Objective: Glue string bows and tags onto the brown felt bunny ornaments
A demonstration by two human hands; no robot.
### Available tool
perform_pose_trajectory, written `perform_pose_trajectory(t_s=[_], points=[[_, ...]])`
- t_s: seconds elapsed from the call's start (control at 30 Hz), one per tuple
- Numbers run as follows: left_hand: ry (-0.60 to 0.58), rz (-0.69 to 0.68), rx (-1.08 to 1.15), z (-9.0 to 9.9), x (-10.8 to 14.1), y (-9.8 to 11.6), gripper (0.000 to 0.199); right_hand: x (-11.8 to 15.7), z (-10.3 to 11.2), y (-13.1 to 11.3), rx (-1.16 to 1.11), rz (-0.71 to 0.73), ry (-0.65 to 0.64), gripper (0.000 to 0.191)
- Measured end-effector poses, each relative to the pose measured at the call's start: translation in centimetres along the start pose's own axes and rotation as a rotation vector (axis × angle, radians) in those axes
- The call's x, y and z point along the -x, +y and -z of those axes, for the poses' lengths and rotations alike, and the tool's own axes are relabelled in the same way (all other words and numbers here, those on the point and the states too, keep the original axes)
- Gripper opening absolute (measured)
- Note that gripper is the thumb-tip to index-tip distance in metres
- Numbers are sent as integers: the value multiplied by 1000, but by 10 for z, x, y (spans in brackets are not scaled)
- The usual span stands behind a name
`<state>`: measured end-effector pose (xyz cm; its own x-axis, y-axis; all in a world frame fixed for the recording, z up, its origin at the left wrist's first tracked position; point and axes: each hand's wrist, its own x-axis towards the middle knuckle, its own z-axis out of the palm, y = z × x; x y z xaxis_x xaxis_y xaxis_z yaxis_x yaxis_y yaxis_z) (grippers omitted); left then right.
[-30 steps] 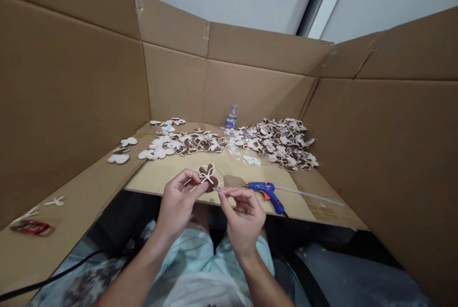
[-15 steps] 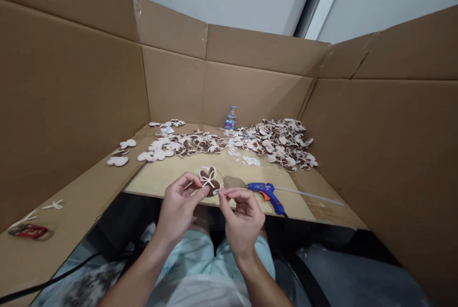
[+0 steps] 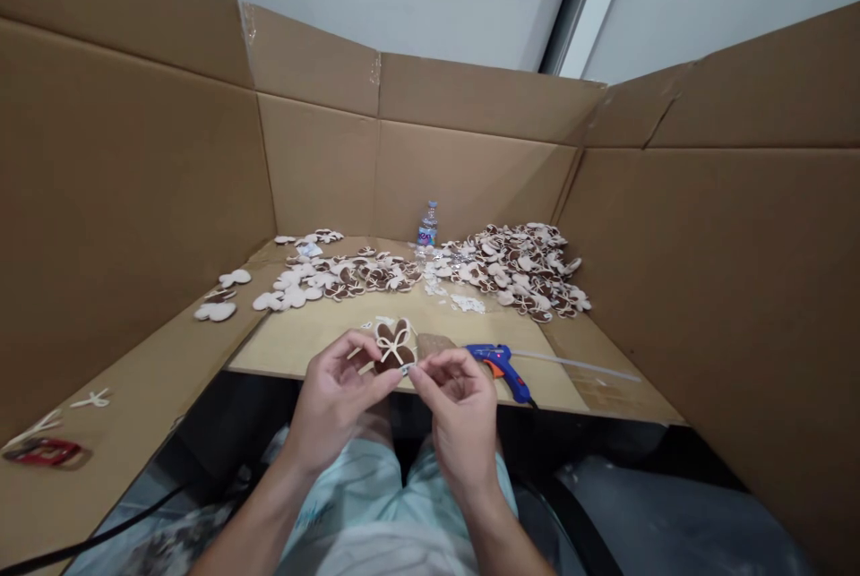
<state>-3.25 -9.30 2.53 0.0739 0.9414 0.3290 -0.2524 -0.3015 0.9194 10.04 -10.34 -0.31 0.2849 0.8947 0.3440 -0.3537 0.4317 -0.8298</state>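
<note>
Head cam: left hand (image 3: 339, 388) pinches the patch (image 3: 405, 352) over the front of the board (image 3: 275, 339); right hand (image 3: 462, 401) looks pinched on the tag (image 3: 404, 370) at its bottom. I'd keep the patch steady, square the tag, mind the glue gun (image 3: 501, 365).

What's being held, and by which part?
The left hand holds a brown bow piece by its lower left edge; the right hand seems to pinch a small pale tag.

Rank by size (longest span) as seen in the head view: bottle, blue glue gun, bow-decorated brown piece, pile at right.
1. Pile at right
2. Blue glue gun
3. Bow-decorated brown piece, partly hidden by the left hand
4. Bottle
</note>
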Motion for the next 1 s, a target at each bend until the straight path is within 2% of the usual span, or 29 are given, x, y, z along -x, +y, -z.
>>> perform_pose_trajectory(t_s=[0.23, 0.63, 1.0], points=[[-16, 23, 38, 0, 2, 0, 26, 5, 1, -9, -69, -78, -32, 22], [-102, 58, 158, 0, 6, 0, 34, 9, 1, -17, -16, -44, -63, 18], [-189, 125, 320, -4, 5, 5, 35, 15, 4, -21, -97, -65, -147, 19]])
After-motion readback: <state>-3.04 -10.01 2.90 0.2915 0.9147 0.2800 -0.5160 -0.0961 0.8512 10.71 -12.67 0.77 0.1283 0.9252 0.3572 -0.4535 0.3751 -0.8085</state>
